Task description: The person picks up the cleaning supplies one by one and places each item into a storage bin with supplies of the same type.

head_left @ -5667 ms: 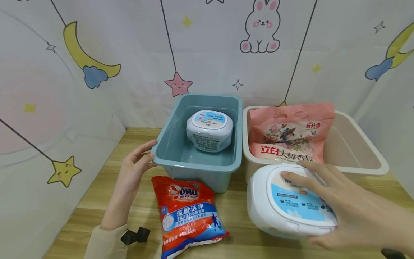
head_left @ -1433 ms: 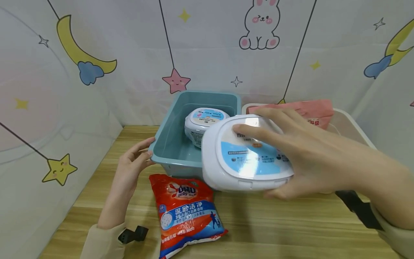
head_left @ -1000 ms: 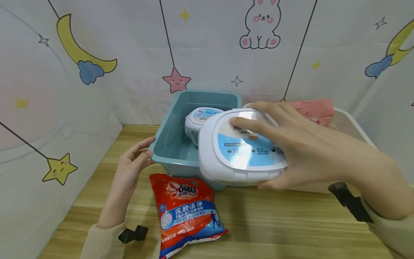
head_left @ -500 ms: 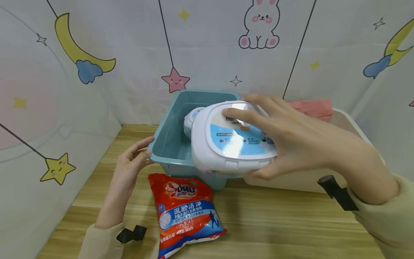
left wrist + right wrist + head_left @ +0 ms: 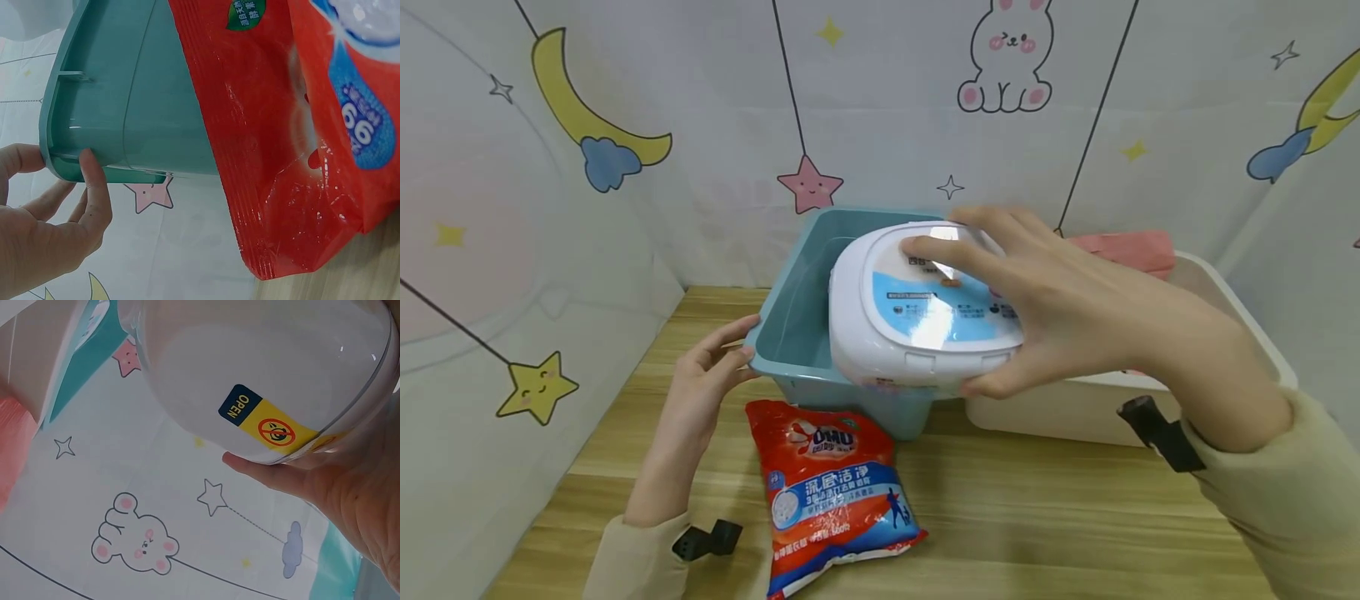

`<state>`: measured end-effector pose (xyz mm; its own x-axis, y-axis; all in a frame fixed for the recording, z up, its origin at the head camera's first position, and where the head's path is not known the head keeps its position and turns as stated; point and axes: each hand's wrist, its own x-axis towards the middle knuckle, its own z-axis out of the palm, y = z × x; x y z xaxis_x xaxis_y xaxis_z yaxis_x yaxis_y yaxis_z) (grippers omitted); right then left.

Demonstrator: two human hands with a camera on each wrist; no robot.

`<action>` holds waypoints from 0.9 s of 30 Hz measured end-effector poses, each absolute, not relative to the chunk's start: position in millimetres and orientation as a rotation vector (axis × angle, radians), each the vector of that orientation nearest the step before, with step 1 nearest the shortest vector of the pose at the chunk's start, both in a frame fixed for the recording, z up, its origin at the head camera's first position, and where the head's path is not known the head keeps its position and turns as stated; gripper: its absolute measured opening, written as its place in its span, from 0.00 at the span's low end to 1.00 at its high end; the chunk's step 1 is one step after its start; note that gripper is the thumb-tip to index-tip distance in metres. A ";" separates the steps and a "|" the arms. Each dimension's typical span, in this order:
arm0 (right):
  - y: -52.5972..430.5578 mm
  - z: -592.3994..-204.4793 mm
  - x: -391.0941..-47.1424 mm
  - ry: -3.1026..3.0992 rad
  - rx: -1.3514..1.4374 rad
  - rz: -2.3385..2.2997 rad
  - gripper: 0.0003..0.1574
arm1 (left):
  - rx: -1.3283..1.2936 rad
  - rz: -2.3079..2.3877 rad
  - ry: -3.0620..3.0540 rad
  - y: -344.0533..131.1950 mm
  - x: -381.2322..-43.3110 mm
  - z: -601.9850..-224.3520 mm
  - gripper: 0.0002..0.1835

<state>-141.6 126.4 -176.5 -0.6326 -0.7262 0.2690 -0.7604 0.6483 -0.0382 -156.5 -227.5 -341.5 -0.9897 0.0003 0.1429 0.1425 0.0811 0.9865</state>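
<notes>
White tub (image 5: 928,321): smooth hard plastic, glossy, bright glare on the lid label. Teal bin (image 5: 805,373): smooth moulded plastic, soft sheen. Cream bin (image 5: 1060,408): plastic too, smooth, duller. Red pouch (image 5: 838,500): shiny plastic film, creased, ribbed end seal. Pink bag (image 5: 1127,250): film-like, satin. Surface (image 5: 1060,500): wood-look grain, slight sheen. Backdrop (image 5: 887,83): printed cloth, matt, lightly wrinkled. Sleeves (image 5: 1292,492): matt cloth.

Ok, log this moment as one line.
left grip: holds blue bin corner; right grip: holds white tub, raised near bin; red bag: on table
</notes>
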 end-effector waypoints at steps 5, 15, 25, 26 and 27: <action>122.6 -176.7 -146.3 -2.650 1.201 0.213 0.65 | -0.145 -2.065 -2.224 -226.4 -156.9 -340.8 0.24; 113.8 -180.2 -155.1 -2.695 1.206 0.254 0.63 | -0.172 -2.055 -2.219 -227.8 -157.2 -342.2 0.24; 106.1 -181.7 -160.5 -2.738 1.188 0.228 0.66 | -0.150 -2.019 -2.248 -227.6 -156.8 -340.7 0.24; 105.3 -181.7 -161.0 -2.742 1.190 0.227 0.66 | -0.150 -2.020 -2.247 -227.7 -156.8 -340.8 0.24; 104.6 -181.8 -161.4 -2.745 1.192 0.229 0.65 | -0.150 -2.020 -2.247 -227.8 -156.6 -340.8 0.24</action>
<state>-161.4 104.6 -181.8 -0.6764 -0.7120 0.1885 -0.7334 0.6746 -0.0836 -156.6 -227.8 -340.8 -0.9883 -0.0039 0.1523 0.1510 0.1064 0.9828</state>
